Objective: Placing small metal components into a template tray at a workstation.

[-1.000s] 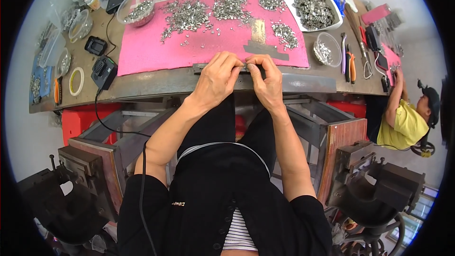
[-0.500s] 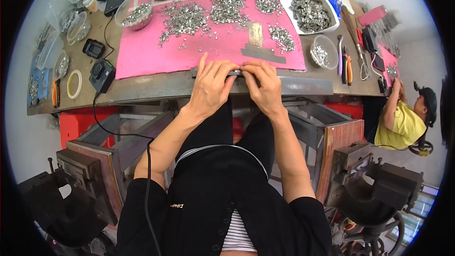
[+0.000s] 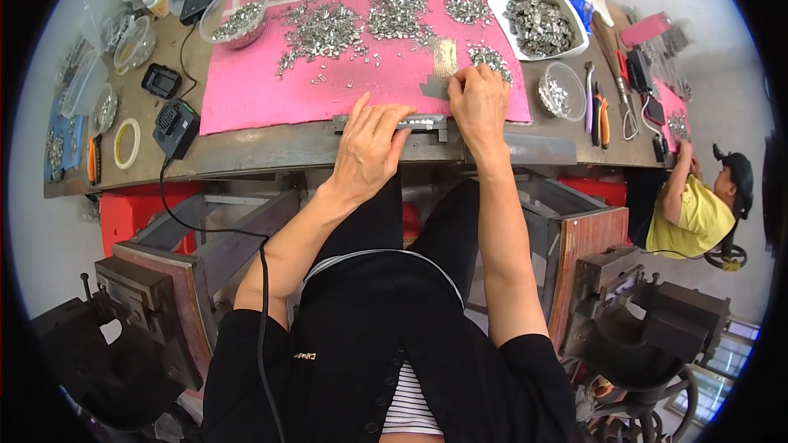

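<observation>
Pink mat bears piles of metal pieces still loose, while at its near edge a fixture already holds 1 row, left hand across it, grip unclear, right hand bunched at the mat's right-side pile, contents hidden.

- On your bench lie pliers with orange-and-black handles.
- Just left of the pliers you have a slim purple-handled tool.
- Right of them, a metal wire-loop tool.
- Far left of them, your black boxy corded device and round cream tape roll.
</observation>
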Motion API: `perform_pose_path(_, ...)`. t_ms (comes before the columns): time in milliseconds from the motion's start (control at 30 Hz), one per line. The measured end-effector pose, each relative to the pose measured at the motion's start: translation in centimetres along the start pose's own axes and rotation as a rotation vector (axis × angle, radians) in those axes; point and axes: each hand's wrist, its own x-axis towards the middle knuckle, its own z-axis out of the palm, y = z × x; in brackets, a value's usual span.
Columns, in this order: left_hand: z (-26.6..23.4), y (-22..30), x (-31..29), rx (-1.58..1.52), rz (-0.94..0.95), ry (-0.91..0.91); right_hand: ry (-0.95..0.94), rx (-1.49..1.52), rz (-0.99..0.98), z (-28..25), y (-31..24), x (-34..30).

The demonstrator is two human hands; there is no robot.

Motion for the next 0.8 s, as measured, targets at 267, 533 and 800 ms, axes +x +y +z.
perform_pose_path(267,-0.1,0.0,-0.2,-0.007,-0.034,0.003,-0.166,0.679,0.004,-3.0,-2.9,-3.0)
perform_pose_path(533,0.0,0.0,-0.2,-0.019,-0.037,0.007,-0.122,0.66,-0.106,-2.4,-3.5,-3.8)
perform_pose_path(800,0.0,0.1,0.0,-0.011,-0.028,0.02,-0.057,0.362,-0.321,-3.2,-4.1,-3.0)
